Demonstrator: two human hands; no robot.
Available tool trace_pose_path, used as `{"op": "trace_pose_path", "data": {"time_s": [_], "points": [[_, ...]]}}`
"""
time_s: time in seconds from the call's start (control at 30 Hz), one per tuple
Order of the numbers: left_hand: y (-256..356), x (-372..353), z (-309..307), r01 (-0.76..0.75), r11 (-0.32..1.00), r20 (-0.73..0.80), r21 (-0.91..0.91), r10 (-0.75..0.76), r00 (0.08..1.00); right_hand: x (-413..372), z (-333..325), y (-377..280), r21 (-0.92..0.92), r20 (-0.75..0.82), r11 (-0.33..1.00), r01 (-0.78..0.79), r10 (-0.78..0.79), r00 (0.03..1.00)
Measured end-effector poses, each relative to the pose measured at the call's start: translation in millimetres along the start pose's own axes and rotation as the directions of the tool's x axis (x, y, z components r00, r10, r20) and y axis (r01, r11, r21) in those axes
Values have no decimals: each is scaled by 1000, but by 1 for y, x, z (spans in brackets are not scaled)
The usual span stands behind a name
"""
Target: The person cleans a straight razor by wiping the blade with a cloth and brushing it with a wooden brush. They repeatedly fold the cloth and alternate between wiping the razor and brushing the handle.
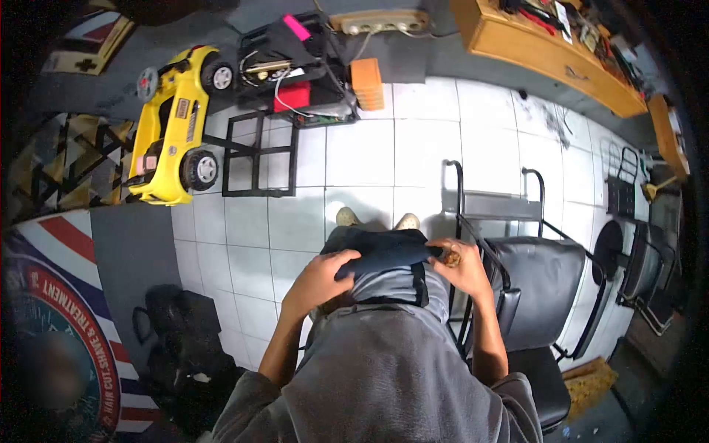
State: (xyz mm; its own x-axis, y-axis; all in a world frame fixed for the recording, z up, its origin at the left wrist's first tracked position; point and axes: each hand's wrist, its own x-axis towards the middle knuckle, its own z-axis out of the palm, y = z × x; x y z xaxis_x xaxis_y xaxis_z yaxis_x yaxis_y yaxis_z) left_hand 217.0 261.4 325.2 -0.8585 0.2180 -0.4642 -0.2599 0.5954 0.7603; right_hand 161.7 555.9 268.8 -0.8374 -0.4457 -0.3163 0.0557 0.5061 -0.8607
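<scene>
A dark navy cloth [388, 249] is stretched between my two hands in front of my lap, over grey trousers. My left hand [325, 277] is closed on its left end, thumb and fingers pinching the edge. The right end is in the fingers of my right hand [461, 269]. A small brown patterned item [450, 258] shows at my right palm; I cannot tell what it is. Below the cloth a dark strap [419, 286] runs down across the trousers.
A black barber-style chair [535, 284] stands close on my right. Ahead on the left are a yellow toy car [173, 125], a black metal frame [258, 159] and a black cart [295, 70]. A wooden drawer cabinet [554, 55] is at the far right, orange boxes [367, 83] near the wall.
</scene>
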Motion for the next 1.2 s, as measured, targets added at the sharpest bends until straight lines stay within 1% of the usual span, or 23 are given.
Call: {"op": "trace_pose_path", "data": {"time_s": [0.07, 0.1, 0.13, 0.2, 0.27, 0.3, 0.33, 0.37, 0.4, 0.43, 0.47, 0.57, 0.67, 0.7, 0.73, 0.8, 0.9, 0.97, 1.0, 1.03, 1.13, 1.17, 1.2], "points": [[-22, 10, 0, 18, 1000, -103, 9, -17, 995, 20, 3, -14, -48, -104, 984, 170, -175, 979], [-31, 16, -1, -89, 996, -259, 31, 94, 961, 30, 3, -29, -69, -126, 975, 211, -218, 968], [-41, 25, -5, -160, 984, -376, 79, 178, 909, 39, 3, -44, -92, -148, 964, 249, -261, 954], [-54, 45, -13, -227, 953, -637, 199, 302, 709, 52, 10, -75, -162, -175, 921, 353, -379, 909], [-53, 64, -18, -260, 958, -816, -120, 54, 576, 62, 25, -101, -200, -189, 851, 486, -521, 833], [-53, 73, -15, -430, 830, -837, -355, -78, 541, 68, 35, -112, -282, -161, 776, 564, -618, 769], [-52, 82, -12, -605, 613, -843, -508, -208, 496, 72, 45, -123, -359, -124, 689, 629, -704, 700], [-57, 85, -10, -618, 341, -706, -708, -331, 626, 71, 53, -138, -407, -49, 635, 656, -733, 679], [-84, 91, -4, -576, 48, -576, -816, -166, 801, 71, 67, -143, -434, 3, 601, 671, -744, 668], [-96, 93, -5, -392, -194, -402, -899, 12, 915, 71, 79, -148, -425, 42, 608, 671, -727, 685], [-107, 93, 0, -323, -197, -344, -926, 84, 935, 71, 90, -152, -413, 84, 616, 671, -708, 701], [-64, 83, -37, -351, 38, -343, -936, 131, 930, 74, 105, -169, -343, 181, 745, 573, -546, 818], [-48, 85, -81, -418, 264, -387, -869, 162, 908, 95, 108, -185, -114, 17, 848, 517, -519, 855], [-48, 89, -95, -425, 305, -387, -852, 180, 905, 106, 103, -197, -119, -12, 889, 441, -446, 895], [-50, 92, -109, -431, 351, -383, -832, 200, 902, 117, 101, -206, 16, -89, 971, 239, -237, 967], [-56, 100, -131, -423, 413, -355, -807, 235, 905, 150, 102, -218, 67, -244, 998, 2, 15, 970], [-72, 110, -154, -450, 527, -333, -720, 307, 892, 201, 119, -207, -90, -396, 989, 116, -142, 907], [-78, 120, -170, -424, 465, -318, -777, 291, 902, 217, 124, -196, 29, -285, 998, -48, 54, 957], [-80, 125, -178, -369, 345, -292, -863, 256, 921, 223, 123, -193, 125, -197, 981, -147, 170, 966], [-82, 131, -184, -303, 218, -256, -928, 219, 941, 226, 116, -197, 243, -40, 940, -240, 257, 966], [-90, 144, -194, -21, -276, -76, -961, 192, 978, 234, 115, -182, 484, 112, 812, -327, 313, 943], [-91, 152, -196, 81, -443, -16, -893, 210, 978, 238, 119, -175, 504, 13, 830, -238, 269, 963], [-92, 160, -194, 14, -280, -42, -960, 192, 981, 245, 120, -162, 508, 79, 811, -290, 292, 953]]}}
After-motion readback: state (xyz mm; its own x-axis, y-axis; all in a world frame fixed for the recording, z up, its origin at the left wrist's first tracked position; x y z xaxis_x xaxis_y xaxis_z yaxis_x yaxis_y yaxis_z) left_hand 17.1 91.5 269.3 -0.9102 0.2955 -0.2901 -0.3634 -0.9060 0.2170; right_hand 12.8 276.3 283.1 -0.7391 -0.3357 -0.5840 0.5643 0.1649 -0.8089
